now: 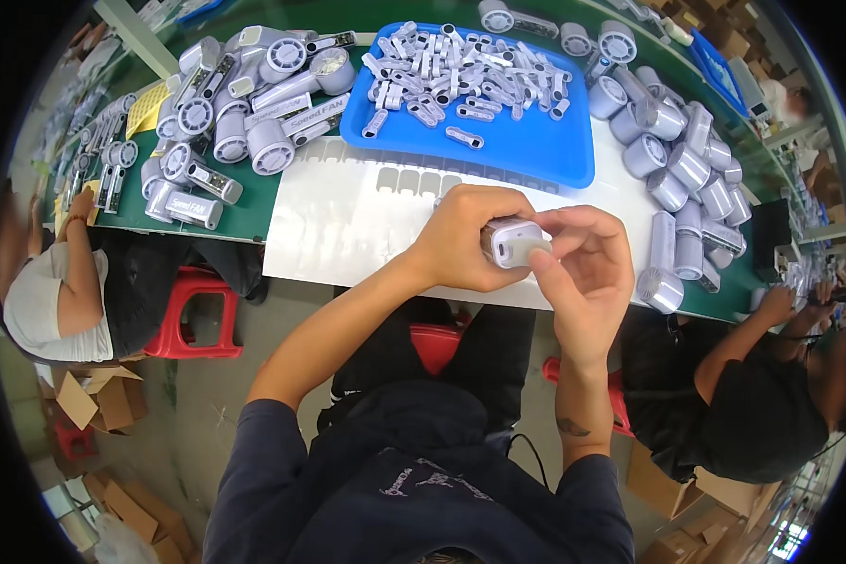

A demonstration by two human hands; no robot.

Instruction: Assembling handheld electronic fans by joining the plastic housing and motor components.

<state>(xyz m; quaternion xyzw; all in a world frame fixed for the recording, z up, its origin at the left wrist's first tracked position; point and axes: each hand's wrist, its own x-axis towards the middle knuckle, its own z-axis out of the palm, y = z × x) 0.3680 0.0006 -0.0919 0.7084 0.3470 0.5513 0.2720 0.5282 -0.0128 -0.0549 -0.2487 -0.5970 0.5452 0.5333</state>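
Note:
My left hand [465, 235] is wrapped round a light-grey handheld fan [509, 242], its end with a small dark port turned up toward me. Most of the fan is hidden in that palm. My right hand [583, 268] is beside it, thumb and forefinger closed at the fan's end. Under the thumb shows what looks like a small greyish film piece [538, 246], partly covered by the fingertip. Beneath both hands lies a white sheet [334, 226] with rows of grey rounded stickers [423, 181] along its far part.
A blue tray [573, 160] full of small grey plastic parts [465, 80] stands beyond the sheet. Grey fans are piled at the left [273, 141] and right [677, 179] on the green table [244, 211]. People work on both sides, near red stools [197, 315].

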